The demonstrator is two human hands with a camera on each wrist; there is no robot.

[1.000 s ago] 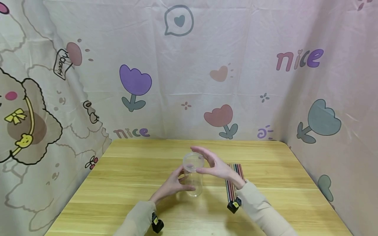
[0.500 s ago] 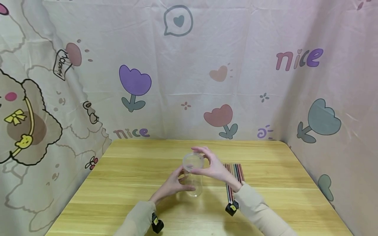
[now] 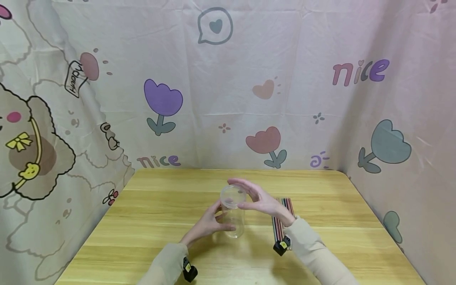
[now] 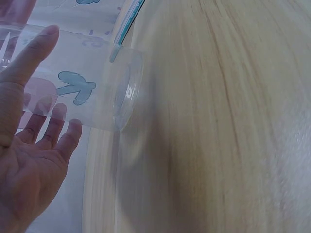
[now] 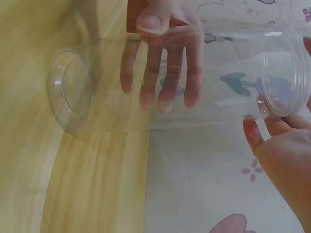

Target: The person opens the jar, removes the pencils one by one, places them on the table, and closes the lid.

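Observation:
A clear plastic jar [image 3: 239, 220] stands upright on the table, its round see-through lid [image 3: 233, 195] on top. My left hand [image 3: 208, 223] grips the jar's body from the left, thumb on the near side. In the left wrist view, that hand's fingers lie behind the clear wall, close to the jar's base. My right hand [image 3: 261, 202] holds the lid's edge from the right, thumb in front and fingers over the far side. In the right wrist view, the jar [image 5: 112, 107] shows nothing inside, and the left hand's fingers [image 5: 167, 92] show through it.
Several thin coloured sticks [image 3: 277, 227] lie side by side on the wooden table [image 3: 160, 221], partly under my right forearm. A printed curtain [image 3: 213, 99] hangs behind the table and at both sides. Each wrist bears a small black camera.
My right hand turned at the lid, its thumb going left, then swung back to about its earlier place. The left hand and jar stay put.

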